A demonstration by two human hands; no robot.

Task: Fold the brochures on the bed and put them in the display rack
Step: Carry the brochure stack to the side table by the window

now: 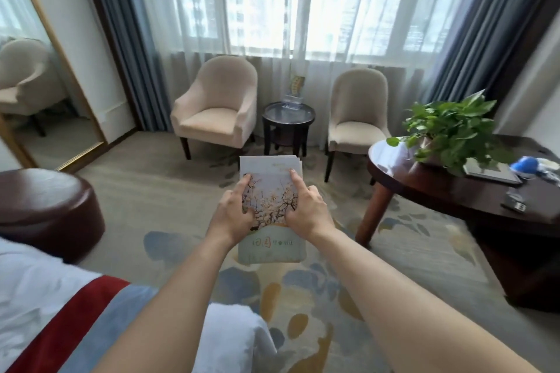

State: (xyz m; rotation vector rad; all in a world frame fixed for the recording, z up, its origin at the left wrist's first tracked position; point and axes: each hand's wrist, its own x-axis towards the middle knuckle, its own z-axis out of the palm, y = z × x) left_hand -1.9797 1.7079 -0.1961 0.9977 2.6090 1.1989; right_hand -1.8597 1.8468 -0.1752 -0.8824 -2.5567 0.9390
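The left hand [235,209] and right hand [306,209] grip a stack of brochures [269,188] by its side edges in mid-air above the carpet; light, glossy paper, probably slippery and easily fanned.

A stack of blossom-printed brochures [270,191] held above the carpet; the clear display rack [291,101], apparently already holding a leaflet, stands well beyond.
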